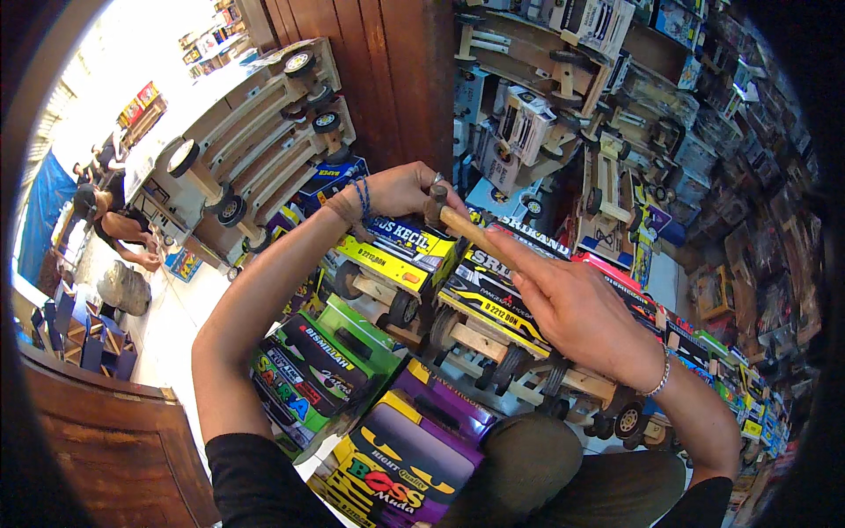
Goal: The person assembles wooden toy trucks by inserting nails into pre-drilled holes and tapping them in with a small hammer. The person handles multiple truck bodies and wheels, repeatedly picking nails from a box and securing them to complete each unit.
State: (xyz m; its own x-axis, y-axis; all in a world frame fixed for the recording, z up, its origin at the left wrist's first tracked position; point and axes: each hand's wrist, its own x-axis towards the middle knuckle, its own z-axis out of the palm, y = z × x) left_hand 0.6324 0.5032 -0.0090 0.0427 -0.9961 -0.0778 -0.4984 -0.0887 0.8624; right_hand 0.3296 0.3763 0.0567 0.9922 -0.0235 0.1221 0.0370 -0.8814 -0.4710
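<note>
My right hand (585, 304) is wrapped round the wooden handle of a hammer (475, 236), its dark head pointing up and left. Beside the hammer head is my left hand (407, 190), fingers curled closed; whatever they pinch is hidden. Just below sit a yellow and black toy truck (400, 255) and a black toy truck with yellow trim (493, 304), both with wooden undersides and black wheels. Closer to me stand a green toy truck (326, 361) and a purple and yellow one (396, 449).
Unfinished wooden truck bodies (264, 132) with wheels are stacked at the left. A brown wooden door (374, 79) rises behind them. More toy trucks crowd the right side (739, 378). Another person (119, 211) sits at far left near a grey sack (125, 286).
</note>
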